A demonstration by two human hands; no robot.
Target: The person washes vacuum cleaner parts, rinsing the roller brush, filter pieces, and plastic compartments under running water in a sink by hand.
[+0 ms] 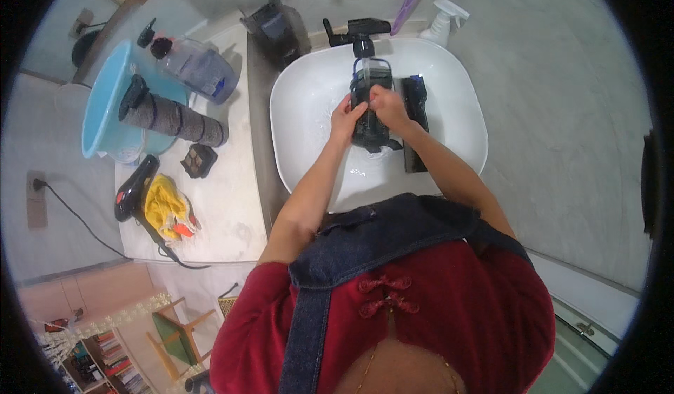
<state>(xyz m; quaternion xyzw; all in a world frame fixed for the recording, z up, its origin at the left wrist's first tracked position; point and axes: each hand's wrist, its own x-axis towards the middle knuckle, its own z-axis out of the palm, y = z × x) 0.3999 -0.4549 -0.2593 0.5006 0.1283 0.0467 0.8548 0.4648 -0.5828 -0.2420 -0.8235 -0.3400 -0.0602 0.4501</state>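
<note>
In a white washbasin (300, 167), a thin stream of water runs from the black faucet (363, 46) over a black plastic appliance part (371, 131) with a blue-edged frame at its far end. My left hand (347, 120) grips this part along its left side, thumb on top. Curled fingers of my right hand (390, 109) press against its upper face; whether they pinch anything is hidden. A second long black plastic piece (415, 99) lies in the basin to the right, partly covered by my right forearm.
Left counter: light-blue basin (105, 110), clear tank (202, 70), grey roller brush (176, 117), small black part (199, 161), hair dryer (136, 191) with cord, yellow cloth (166, 204). Behind the washbasin stand a dark container (279, 33) and a white spray bottle (441, 23).
</note>
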